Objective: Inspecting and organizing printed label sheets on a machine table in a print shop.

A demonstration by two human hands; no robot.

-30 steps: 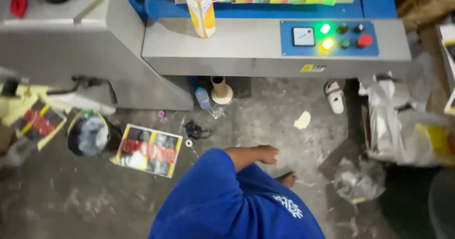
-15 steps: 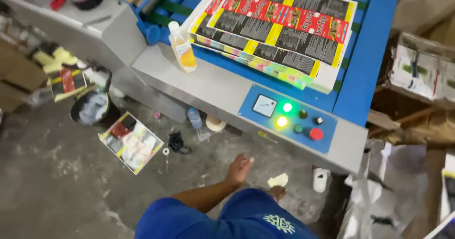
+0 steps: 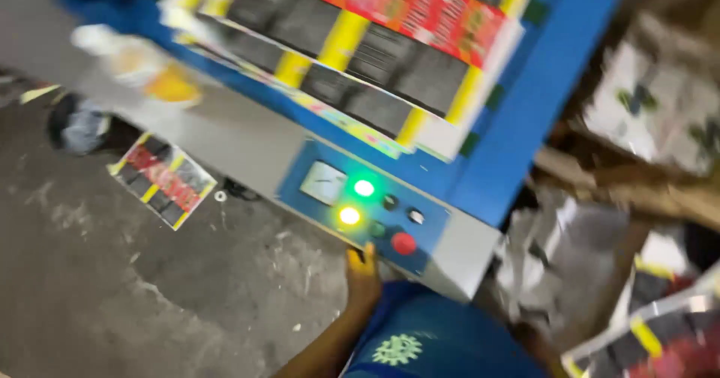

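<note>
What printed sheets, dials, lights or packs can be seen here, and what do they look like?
Sheet stack: on the blue machine bed, black panels, yellow bars, red band.
Loose sheet: on the floor at left, same colours.
Dial: square, white, on the blue control panel.
Lights: one green, one yellow below it, both lit.
Red button: round, low on the panel; a hand reaches up just under the panel.
Bottle: on the grey ledge, blurred, orange label.

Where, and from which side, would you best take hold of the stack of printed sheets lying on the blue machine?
Probably the near long edge, approached from the control panel side. The stack of printed sheets lies flat with that edge exposed, while the blue frame blocks its right side. Slide fingers under, thumbs on top.
</note>
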